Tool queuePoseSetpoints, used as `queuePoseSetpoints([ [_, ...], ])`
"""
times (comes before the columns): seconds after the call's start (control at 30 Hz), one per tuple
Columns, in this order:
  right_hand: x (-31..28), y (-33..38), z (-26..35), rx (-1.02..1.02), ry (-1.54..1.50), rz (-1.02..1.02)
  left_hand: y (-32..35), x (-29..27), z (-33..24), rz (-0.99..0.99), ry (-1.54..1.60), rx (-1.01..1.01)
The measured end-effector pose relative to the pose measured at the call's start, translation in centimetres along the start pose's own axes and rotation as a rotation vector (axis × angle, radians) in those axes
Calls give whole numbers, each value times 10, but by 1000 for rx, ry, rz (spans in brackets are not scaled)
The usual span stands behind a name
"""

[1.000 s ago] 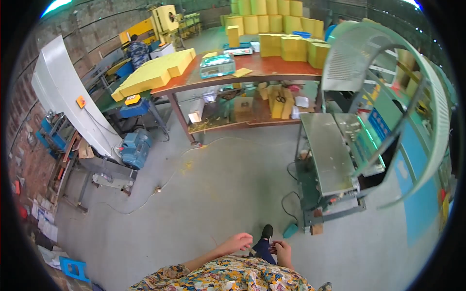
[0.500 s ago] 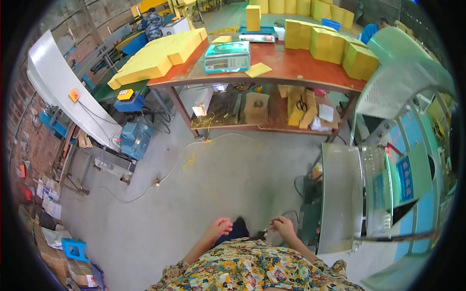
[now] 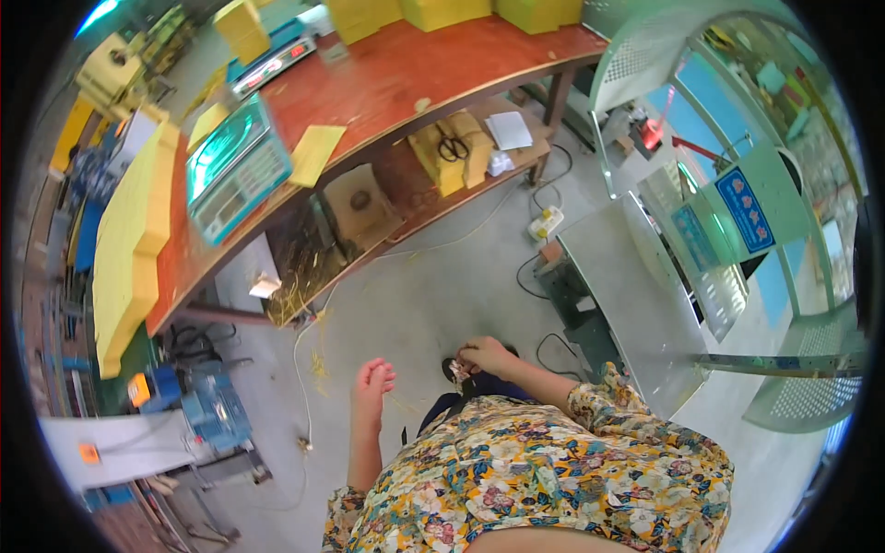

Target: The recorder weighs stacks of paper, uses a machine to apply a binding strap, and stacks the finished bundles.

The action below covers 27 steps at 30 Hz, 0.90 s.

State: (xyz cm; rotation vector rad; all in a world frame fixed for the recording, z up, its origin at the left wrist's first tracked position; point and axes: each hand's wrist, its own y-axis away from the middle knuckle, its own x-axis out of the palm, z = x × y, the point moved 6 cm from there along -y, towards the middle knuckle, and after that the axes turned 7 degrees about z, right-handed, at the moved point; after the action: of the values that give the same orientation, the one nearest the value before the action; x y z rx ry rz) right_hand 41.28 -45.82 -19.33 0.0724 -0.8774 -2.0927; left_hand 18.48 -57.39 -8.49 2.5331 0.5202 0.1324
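My left hand (image 3: 372, 381) is raised over the grey floor in front of my body, its fingers loosely curled in and nothing visible in them. Close to my waist, my right hand (image 3: 486, 354) is closed, with a small pale thing at its fingertips that is too small to name. Both hands are apart from the red-topped table (image 3: 406, 69) ahead. On that table stand a teal weighing scale (image 3: 241, 169) and a yellow sheet (image 3: 317, 155).
Yellow stacks (image 3: 138, 235) line the table's left side. Scissors (image 3: 452, 146) lie on its lower shelf. A pale cable (image 3: 300, 369) crosses the floor near a blue motor (image 3: 217, 410). To the right stand a metal bench (image 3: 636, 304) and a white power strip (image 3: 546, 223).
My view has turned to the right and moved nearer the table. My right hand has come in toward my waist, while the left stays raised, farther out to the side.
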Motion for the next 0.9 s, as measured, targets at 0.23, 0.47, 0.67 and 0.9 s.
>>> queuePoseSetpoints([
  [0.23,-158,-78,92,-153,-503,-405,-70,-4,-36,-8,-126,-133],
  [0.47,-388,-197,159,-337,-619,-747,-132,48,-39,117,-73,-356],
  [0.67,-486,-267,166,-189,-862,-899,-193,78,-99,-105,-14,-343],
  [0.9,-537,-335,162,-213,-1065,-849,-226,98,-117,-104,-45,-492],
])
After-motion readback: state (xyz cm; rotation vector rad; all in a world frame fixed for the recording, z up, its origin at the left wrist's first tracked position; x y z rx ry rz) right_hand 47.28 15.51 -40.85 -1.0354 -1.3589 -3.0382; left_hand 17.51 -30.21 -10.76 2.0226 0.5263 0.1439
